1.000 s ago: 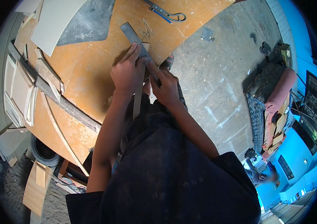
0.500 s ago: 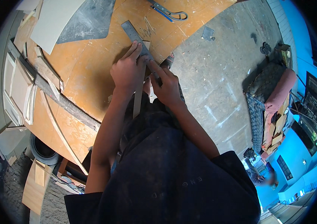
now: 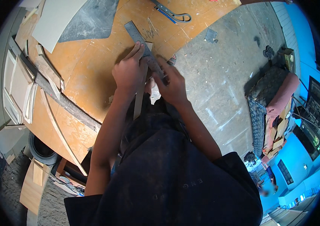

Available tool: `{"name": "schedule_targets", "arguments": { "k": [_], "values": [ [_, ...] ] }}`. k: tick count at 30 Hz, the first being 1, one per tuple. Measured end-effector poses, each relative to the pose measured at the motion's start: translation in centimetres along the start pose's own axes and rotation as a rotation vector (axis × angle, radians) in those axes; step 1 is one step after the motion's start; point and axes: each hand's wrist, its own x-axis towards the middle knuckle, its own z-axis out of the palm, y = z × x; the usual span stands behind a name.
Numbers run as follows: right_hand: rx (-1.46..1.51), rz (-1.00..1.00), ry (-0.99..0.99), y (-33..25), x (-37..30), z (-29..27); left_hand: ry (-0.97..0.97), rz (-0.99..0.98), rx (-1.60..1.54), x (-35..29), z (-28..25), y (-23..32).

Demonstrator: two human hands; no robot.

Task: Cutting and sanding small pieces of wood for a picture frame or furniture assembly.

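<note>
My left hand (image 3: 127, 73) is closed on a flat grey metal ruler (image 3: 132, 31), with its fingers and thumb pressing it across a narrow light wood strip (image 3: 138, 103). The strip juts past the table edge and slants down toward my lap. Beside the ruler's near end, which looks darker and brownish, is my right hand (image 3: 173, 86). Its fingers are blurred, so whether they grip the ruler or anything else cannot be made out. Both hands are at the near edge of the orange-brown worktable (image 3: 88, 75).
Scissors (image 3: 173, 14) and a blue pen (image 3: 166, 15) lie at the table's far side. Light panels (image 3: 56, 20), a dark sheet (image 3: 92, 22) and wood strips (image 3: 63, 132) cover the left. A tyre (image 3: 41, 148) stands below. On the right is a cushioned piece of furniture (image 3: 258, 113).
My right hand has shifted slightly nearer to me and its fingers have lifted from the ruler's upper part. My left hand, the ruler and the wood strip have barely moved.
</note>
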Motion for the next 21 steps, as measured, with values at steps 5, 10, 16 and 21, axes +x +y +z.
{"name": "schedule_targets", "arguments": {
  "k": [5, 10, 16, 21],
  "values": [
    [-0.218, -0.082, 0.235, 1.7, 6.3, -2.0, 0.012, -0.006, 0.007, 0.0, -0.2, 0.0],
    [-0.436, -0.136, 0.201, 2.9, 14.0, -2.0, 0.000, -0.030, 0.009, 0.0, 0.2, 0.3],
    [-0.613, -0.051, -0.023, 3.5, 16.6, -0.7, 0.019, -0.024, -0.005, -0.1, 0.0, 0.4],
    [-0.677, 0.072, -0.184, 2.5, 17.0, -0.8, 0.024, -0.011, 0.017, -0.1, -0.2, 0.4]
  ]
}}
